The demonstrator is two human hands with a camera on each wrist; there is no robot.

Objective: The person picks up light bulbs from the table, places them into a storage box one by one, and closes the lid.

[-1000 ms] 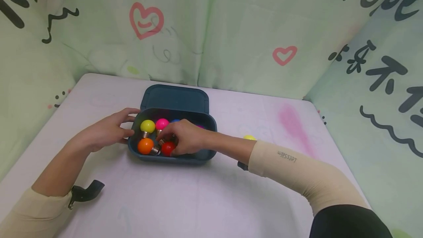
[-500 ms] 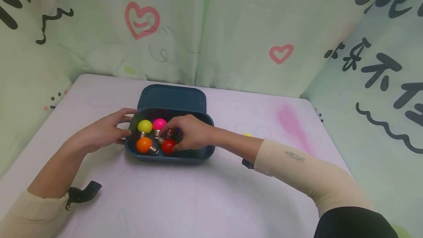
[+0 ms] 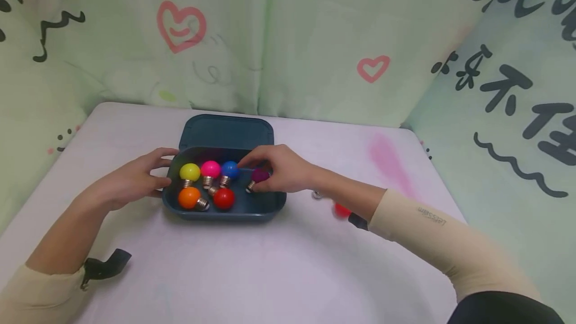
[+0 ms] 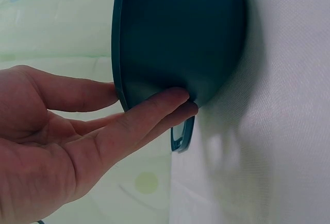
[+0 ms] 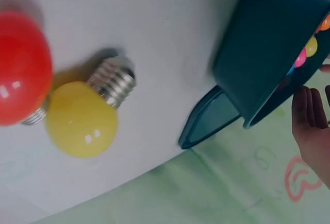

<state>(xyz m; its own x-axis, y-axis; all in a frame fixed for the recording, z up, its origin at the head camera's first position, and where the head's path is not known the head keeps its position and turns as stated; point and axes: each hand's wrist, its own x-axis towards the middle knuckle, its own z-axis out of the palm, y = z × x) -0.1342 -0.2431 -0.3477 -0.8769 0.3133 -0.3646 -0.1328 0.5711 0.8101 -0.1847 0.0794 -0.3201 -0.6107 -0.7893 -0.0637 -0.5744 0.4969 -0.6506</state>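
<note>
A dark teal box (image 3: 225, 215) with its lid (image 3: 227, 129) folded back holds several coloured light bulbs. Yellow (image 3: 190, 171), pink and blue bulbs (image 3: 229, 169) lie along the back, with an orange bulb (image 3: 189, 197) and a red bulb (image 3: 223, 198) in front. My left hand (image 3: 132, 179) rests extended fingers against the box's left side, as the left wrist view also shows. Over the right part of the box, my right hand (image 3: 288, 169) has its index finger and thumb apart around a purple bulb (image 3: 260, 175), partly hidden by the hand.
Right of the box, a larger red bulb (image 3: 341, 210) lies on the white table, partly behind my right forearm. Beside it in the right wrist view is a yellow bulb (image 5: 82, 121) with a metal screw base. Printed green curtains (image 3: 310, 34) stand behind the table.
My right hand has moved from the red bulb rightward to the purple bulb, uncovering the blue one. The left hand stays at the box's side. The head view has shifted slightly.
</note>
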